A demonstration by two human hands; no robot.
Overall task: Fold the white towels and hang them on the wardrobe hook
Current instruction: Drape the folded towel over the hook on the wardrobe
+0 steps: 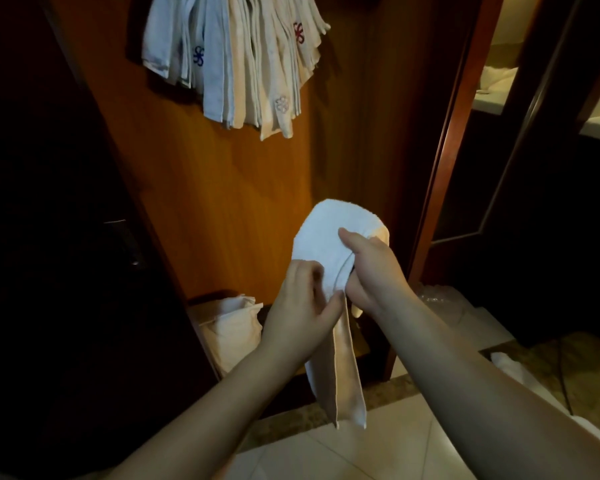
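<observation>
Towel in hand: I held one white towel (329,233) in the air in front of the open wardrobe, its top arched over my right hand (371,268) and a long folded tail hanging down between my forearms.
Right fingers: curled round the towel's upper fold, thumb pressed on top of the cloth.
Left fingers: my left hand (303,303) pinched the hem just below, at the crease.
Doing it well: I judged the edges needed lining up flush before I doubled the strip, with the pinch kept on the crease so the layers would not slip.
Where it goes: the hung towels (236,60) fanned out above; the hook itself was hidden behind them.
Waiting pile: more towels (232,327) sat low in the wardrobe.
Writing: none readable; only embroidered flower-like emblems, one blue (198,56), one red (299,32), one pale (282,105).
</observation>
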